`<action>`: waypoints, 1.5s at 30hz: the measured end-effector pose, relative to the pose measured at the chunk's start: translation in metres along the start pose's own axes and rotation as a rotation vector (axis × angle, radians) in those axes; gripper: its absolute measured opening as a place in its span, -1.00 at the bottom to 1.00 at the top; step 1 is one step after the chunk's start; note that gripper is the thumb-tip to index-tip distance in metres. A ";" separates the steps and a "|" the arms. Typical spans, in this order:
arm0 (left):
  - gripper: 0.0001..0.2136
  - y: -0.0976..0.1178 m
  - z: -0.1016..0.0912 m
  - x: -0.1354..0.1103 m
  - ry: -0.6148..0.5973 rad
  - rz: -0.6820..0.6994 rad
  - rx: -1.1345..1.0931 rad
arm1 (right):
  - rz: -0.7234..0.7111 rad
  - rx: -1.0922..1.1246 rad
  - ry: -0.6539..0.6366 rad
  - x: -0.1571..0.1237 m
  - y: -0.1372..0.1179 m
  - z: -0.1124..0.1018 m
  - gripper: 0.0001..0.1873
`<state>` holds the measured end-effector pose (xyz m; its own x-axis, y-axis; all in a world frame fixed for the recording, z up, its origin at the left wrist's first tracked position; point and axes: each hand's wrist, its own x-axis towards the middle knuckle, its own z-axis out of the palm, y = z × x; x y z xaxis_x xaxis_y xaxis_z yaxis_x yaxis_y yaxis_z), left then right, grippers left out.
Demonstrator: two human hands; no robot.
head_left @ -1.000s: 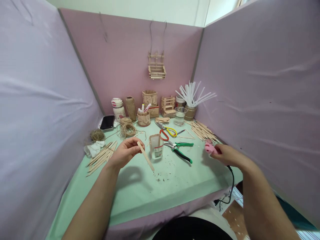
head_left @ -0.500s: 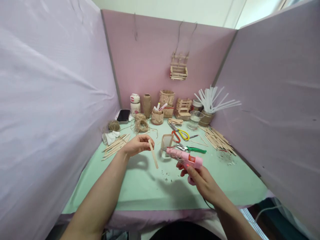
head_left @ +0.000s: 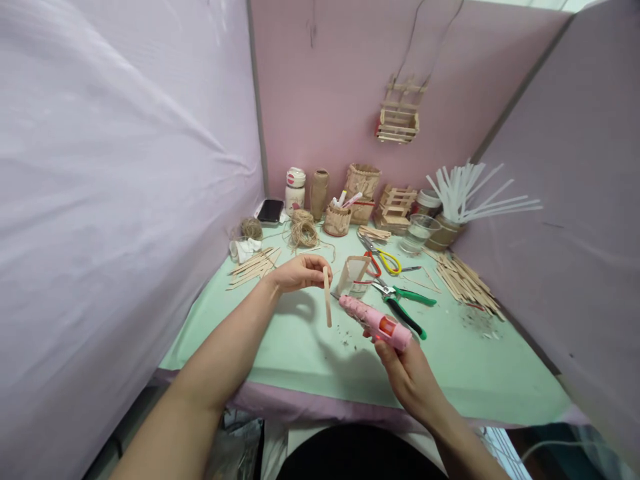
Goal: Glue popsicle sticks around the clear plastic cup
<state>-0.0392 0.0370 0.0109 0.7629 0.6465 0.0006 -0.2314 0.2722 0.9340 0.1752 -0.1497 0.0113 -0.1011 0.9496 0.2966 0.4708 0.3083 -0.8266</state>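
Between the fingers of my left hand (head_left: pixel 303 272) a wooden craft stick (head_left: pixel 327 300) is pinched near its upper end and hangs almost upright. My right hand (head_left: pixel 400 370) is wrapped round the handle of a pink hot glue gun (head_left: pixel 373 320). The gun's nozzle points left, close beside the stick; whether it touches cannot be made out. Just behind the nozzle a small open-topped holder (head_left: pixel 355 273) with wooden edges stands on the green tabletop (head_left: pixel 280 357). Pruning shears (head_left: pixel 400 297) with green and black handles lie to the right of it.
Red-and-yellow-handled pliers (head_left: pixel 383 260) lie behind the shears. Craft sticks (head_left: pixel 470 283) are piled at right, more (head_left: pixel 255 267) at left. Twine (head_left: pixel 303 230), a cup of water (head_left: pixel 419 233) and white glue sticks (head_left: pixel 465 193) stand toward the back. A small wooden rack (head_left: pixel 399 120) hangs above.
The view has tilted down and turned left. The glue gun's nozzle has come closer to the craft stick, and the stick now hangs more upright. Both hands keep their holds.
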 end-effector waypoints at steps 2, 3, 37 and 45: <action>-0.65 -0.001 0.000 0.001 -0.005 0.007 -0.005 | 0.002 -0.009 -0.025 0.001 0.000 0.001 -0.52; -0.66 -0.001 0.000 0.001 -0.009 0.009 -0.006 | 0.004 -0.013 -0.029 0.001 0.000 0.001 -0.53; -0.65 -0.004 0.002 0.004 -0.069 -0.032 0.057 | -0.014 -0.108 0.054 0.001 0.013 0.007 -0.64; -0.64 -0.004 0.002 0.004 -0.065 -0.033 0.049 | -0.015 -0.123 0.045 0.000 0.010 0.006 -0.63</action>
<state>-0.0337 0.0370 0.0079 0.8079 0.5893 -0.0088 -0.1768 0.2565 0.9502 0.1750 -0.1459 0.0004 -0.0709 0.9407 0.3319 0.5740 0.3106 -0.7577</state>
